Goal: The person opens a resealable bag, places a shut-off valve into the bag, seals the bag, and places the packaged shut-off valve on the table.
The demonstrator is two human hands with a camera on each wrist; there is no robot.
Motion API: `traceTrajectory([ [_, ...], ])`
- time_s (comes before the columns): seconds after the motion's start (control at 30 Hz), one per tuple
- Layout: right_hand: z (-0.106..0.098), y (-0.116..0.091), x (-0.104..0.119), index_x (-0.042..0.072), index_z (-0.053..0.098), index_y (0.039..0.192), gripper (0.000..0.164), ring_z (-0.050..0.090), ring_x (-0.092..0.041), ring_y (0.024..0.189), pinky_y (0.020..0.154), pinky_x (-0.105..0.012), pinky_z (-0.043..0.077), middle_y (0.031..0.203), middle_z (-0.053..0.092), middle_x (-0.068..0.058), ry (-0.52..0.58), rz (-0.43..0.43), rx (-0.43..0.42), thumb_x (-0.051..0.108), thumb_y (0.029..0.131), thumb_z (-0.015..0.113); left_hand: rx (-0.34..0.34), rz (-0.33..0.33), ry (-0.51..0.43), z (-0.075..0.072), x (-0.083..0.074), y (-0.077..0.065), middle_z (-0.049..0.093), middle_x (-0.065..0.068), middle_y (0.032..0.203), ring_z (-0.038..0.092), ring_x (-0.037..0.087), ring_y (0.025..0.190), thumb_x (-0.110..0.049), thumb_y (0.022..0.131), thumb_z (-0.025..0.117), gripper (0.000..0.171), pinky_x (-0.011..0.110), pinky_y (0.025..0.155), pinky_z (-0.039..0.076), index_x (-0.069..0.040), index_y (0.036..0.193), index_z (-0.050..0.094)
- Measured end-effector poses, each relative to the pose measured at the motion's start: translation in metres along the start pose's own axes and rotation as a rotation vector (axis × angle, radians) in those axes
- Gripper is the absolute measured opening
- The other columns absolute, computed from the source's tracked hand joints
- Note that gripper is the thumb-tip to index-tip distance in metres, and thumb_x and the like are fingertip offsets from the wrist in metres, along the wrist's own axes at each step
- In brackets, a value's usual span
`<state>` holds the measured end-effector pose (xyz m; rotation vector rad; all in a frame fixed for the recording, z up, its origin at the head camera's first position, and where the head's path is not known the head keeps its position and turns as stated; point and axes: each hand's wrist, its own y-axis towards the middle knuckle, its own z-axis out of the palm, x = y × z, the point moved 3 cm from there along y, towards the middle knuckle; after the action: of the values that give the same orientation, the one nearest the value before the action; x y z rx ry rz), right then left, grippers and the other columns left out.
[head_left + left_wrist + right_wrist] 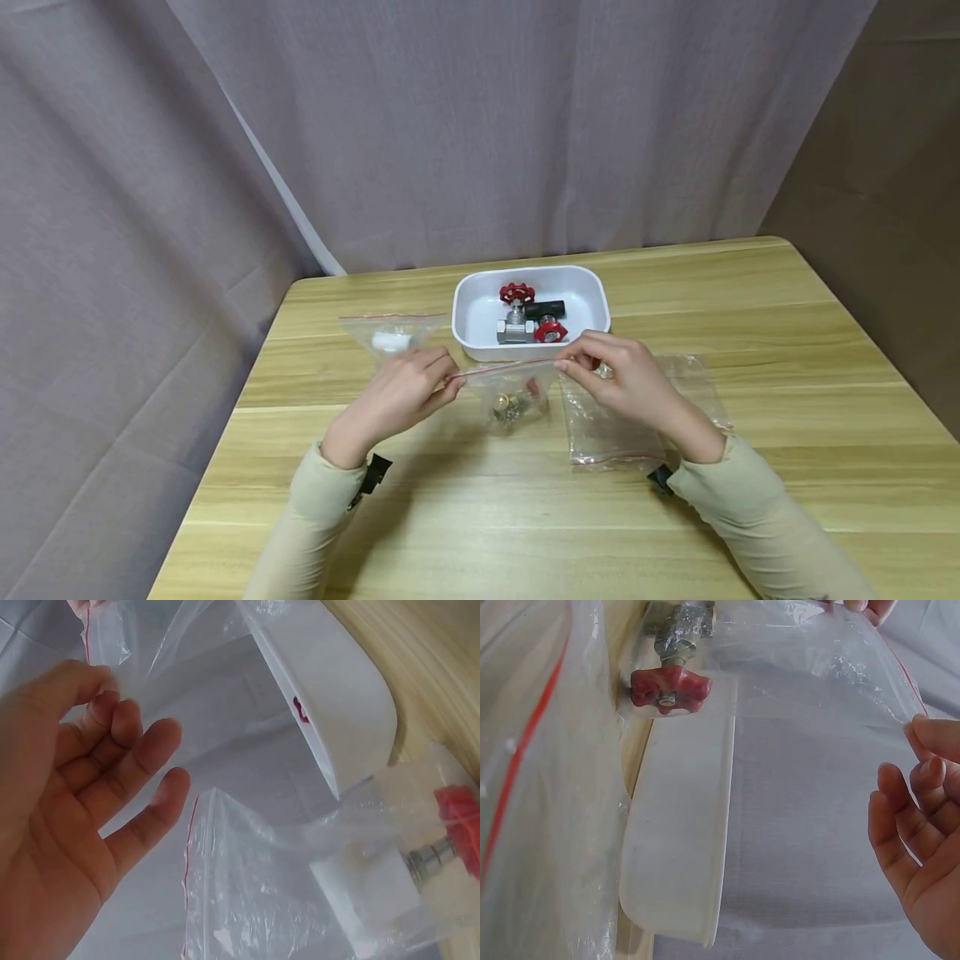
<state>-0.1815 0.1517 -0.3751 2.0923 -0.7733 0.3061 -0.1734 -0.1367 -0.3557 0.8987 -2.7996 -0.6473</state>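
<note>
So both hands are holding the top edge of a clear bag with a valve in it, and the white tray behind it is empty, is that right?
Not quite: the white tray isn't empty. The head view shows a metal valve with a red handwheel in it. Yes, the left hand and right hand hold the clear bag.

The zip-lock bag (pixel 513 380) is showing glossy plastic. The tabletop (pixel 495 533) is showing wood grain, the curtain (pixel 480 133) matt cloth.
</note>
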Motion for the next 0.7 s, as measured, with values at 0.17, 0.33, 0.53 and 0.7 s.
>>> traceTrajectory([
  [0.17, 0.001, 0.004, 0.001, 0.013, 0.074, 0.095, 0.015, 0.045, -0.004, 0.064, 0.056, -0.019, 0.041, 0.073, 0.05, 0.015, 0.003, 0.012, 0.001, 0.002, 0.085, 0.077, -0.018, -0.038, -0.001, -0.006, 0.004, -0.003, 0.057, -0.004, 0.082, 0.054, 0.011, 0.067, -0.021, 0.097, 0.068, 0.013, 0.029, 0.061, 0.048, -0.01, 0.092, 0.064],
  [0.33, 0.001, 0.014, 0.001, 0.009, 0.075, 0.1, 0.013, 0.049, -0.005, 0.065, 0.058, -0.018, 0.046, 0.074, 0.051, 0.013, 0.024, 0.036, -0.009, 0.003, 0.088, 0.075, -0.121, -0.075, 0.022, -0.017, 0.009, -0.001, 0.058, -0.004, 0.084, 0.054, 0.013, 0.064, -0.021, 0.097, 0.069, 0.013, 0.032, 0.06, 0.048, -0.012, 0.091, 0.064],
  [0.53, 0.009, 0.025, -0.001, 0.01, 0.075, 0.102, 0.013, 0.052, -0.007, 0.067, 0.06, -0.019, 0.046, 0.077, 0.059, 0.011, 0.071, 0.05, -0.03, 0.005, 0.091, 0.074, -0.24, -0.105, 0.028, -0.025, 0.018, 0.002, 0.064, -0.002, 0.09, 0.061, 0.015, 0.07, -0.02, 0.096, 0.07, 0.011, 0.033, 0.06, 0.052, -0.012, 0.09, 0.067],
  [0.7, 0.018, 0.029, -0.004, 0.011, 0.076, 0.102, 0.012, 0.054, -0.008, 0.069, 0.061, -0.02, 0.045, 0.078, 0.06, 0.011, 0.107, 0.086, -0.048, 0.006, 0.092, 0.074, -0.32, -0.154, 0.032, -0.026, 0.024, 0.002, 0.067, 0.0, 0.093, 0.064, 0.017, 0.069, -0.019, 0.095, 0.072, 0.009, 0.035, 0.058, 0.052, -0.01, 0.092, 0.072],
])
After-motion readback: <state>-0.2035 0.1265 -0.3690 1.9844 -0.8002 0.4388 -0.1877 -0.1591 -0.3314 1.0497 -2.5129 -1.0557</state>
